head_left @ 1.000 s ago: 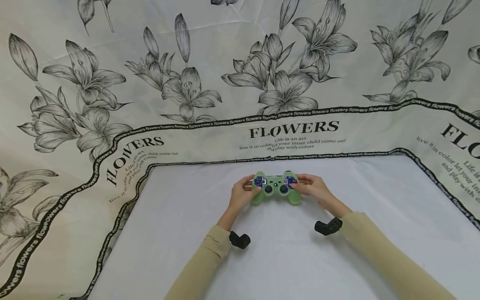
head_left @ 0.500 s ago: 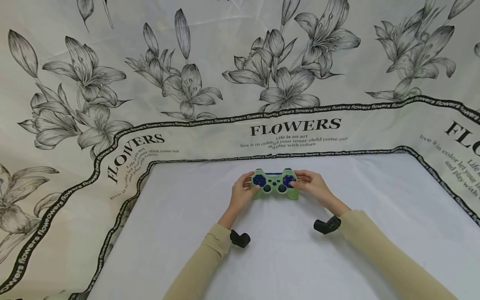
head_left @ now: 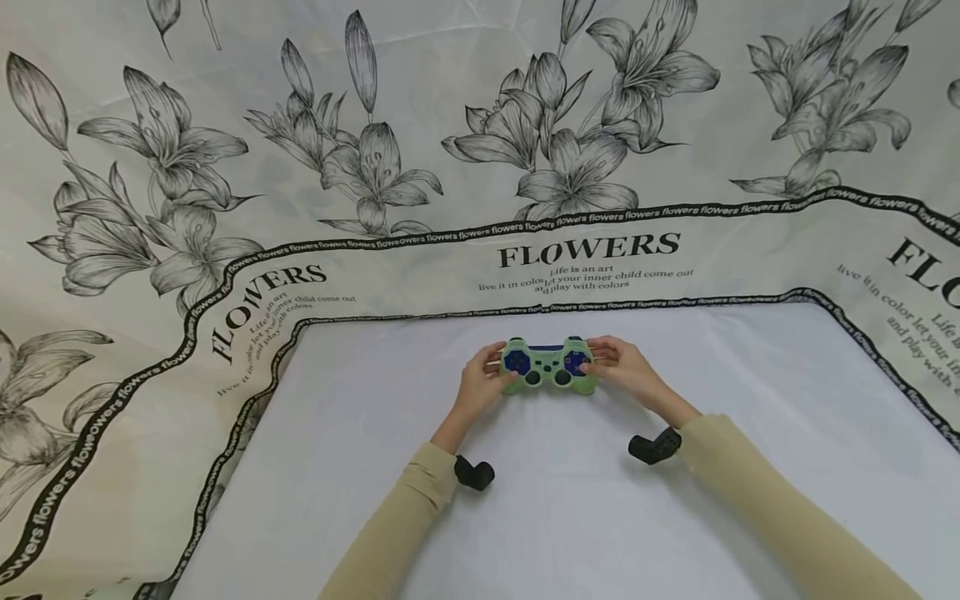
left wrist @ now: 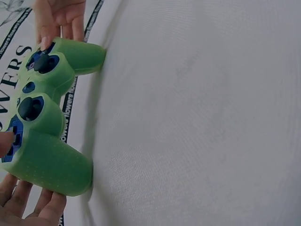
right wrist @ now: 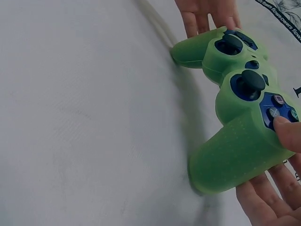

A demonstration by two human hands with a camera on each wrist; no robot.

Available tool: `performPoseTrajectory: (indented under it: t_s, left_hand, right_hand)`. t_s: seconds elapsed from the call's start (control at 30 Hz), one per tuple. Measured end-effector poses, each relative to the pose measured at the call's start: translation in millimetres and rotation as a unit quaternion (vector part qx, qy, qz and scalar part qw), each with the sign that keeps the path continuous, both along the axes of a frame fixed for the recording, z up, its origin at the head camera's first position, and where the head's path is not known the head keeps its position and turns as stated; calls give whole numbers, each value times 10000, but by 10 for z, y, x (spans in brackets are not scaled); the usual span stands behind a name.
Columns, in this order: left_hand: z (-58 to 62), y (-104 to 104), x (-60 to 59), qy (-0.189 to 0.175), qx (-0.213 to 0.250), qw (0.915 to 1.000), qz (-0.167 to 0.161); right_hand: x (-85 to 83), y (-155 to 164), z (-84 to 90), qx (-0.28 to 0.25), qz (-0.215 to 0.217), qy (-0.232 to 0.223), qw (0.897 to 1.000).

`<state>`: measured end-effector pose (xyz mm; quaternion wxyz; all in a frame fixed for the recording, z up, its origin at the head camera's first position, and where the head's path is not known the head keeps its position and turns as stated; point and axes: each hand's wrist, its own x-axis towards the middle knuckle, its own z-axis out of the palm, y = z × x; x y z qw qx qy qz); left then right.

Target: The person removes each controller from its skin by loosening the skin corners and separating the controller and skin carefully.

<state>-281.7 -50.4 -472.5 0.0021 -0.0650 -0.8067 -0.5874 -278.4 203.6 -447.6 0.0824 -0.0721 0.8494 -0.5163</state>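
A game controller (head_left: pixel 547 367) in a light green sleeve, with blue button areas and two dark thumbsticks, is held between both hands near the far side of the table. My left hand (head_left: pixel 480 385) grips its left end, thumb by the direction pad and fingers behind. At the other end my right hand (head_left: pixel 622 367) grips it, the thumb on the face buttons. In the right wrist view the right thumb (right wrist: pixel 288 132) touches the button marked with a cross. The left wrist view shows the controller's green grips (left wrist: pixel 56 162) close to the white cloth, with fingers underneath.
White cloth (head_left: pixel 555 517) covers the table. Behind it and at the sides hangs a pale curtain (head_left: pixel 420 283) printed with lilies and "FLOWERS". Black wrist cameras (head_left: pixel 476 473) are strapped below both hands, at the tan sleeves.
The controller has tilted, so its top edge shows more and its lower grips look shorter. Both hands keep their grip and sit slightly higher in view, as the head view has shifted a little.
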Motion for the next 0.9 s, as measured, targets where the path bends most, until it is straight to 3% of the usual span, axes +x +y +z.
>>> performPoseTrajectory:
  t_s: [0.6,0.9]
  left_hand:
    - [53,-37,-65,-438,-570,9970,-295]
    - [63,-33,-21,-489,-398,9975,-309]
  right_hand:
    - [97,34,8,-131,337,272,9990]
    - [128,31,7,-153,312,292,9990]
